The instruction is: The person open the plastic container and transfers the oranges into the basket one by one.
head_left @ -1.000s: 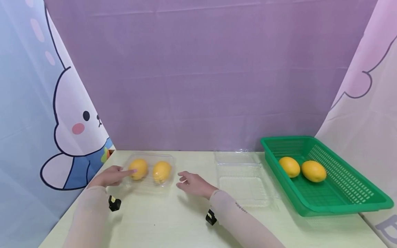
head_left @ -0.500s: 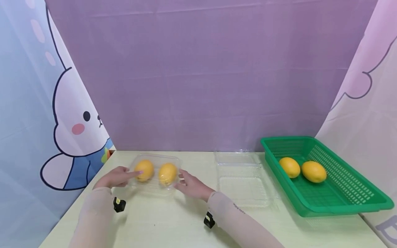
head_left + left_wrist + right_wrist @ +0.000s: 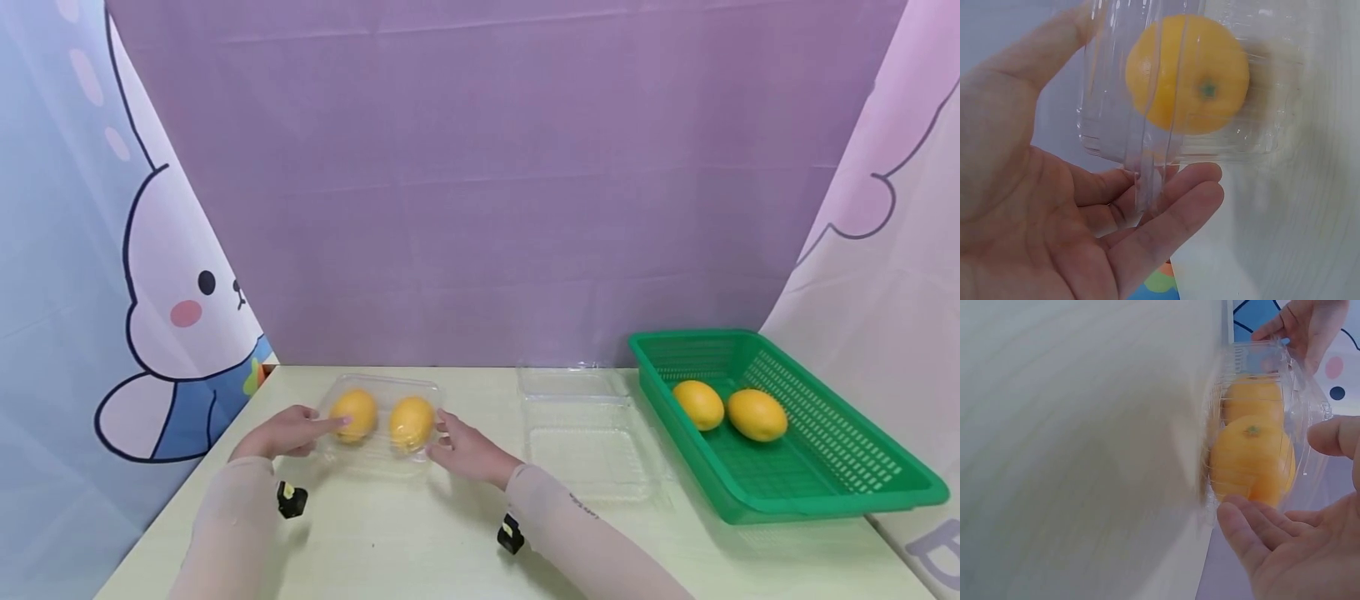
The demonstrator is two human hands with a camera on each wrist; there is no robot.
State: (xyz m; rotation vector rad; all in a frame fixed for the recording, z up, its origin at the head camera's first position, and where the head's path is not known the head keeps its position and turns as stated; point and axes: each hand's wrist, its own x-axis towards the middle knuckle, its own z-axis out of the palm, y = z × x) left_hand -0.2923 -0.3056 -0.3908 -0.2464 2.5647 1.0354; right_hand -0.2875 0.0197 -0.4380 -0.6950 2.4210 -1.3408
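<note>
A clear plastic clamshell box (image 3: 382, 387) holds two oval yellow-orange fruits (image 3: 354, 415), each with a green stem mark where the wrist views show it. My left hand (image 3: 288, 431) grips the box's left end. One digit reaches over the lid while the other fingers (image 3: 1172, 231) curl at the side, against the rim flange. At the opposite end is my right hand (image 3: 471, 447), its fingers (image 3: 1241, 534) fairly straight with the tips right at the side wall. The right thumb (image 3: 1332, 435) lies at the lid's edge.
Another clear clamshell box (image 3: 588, 454) lies unfolded on the pale table (image 3: 420, 542), right of my right hand. Farther right stands a green basket (image 3: 832, 508) with two similar fruits (image 3: 757, 415) inside. A purple curtain (image 3: 480, 183) hangs behind the table.
The fruit-filled box and my left hand have shifted to the right. The box's right end now meets my right hand's fingertips, where a gap showed before.
</note>
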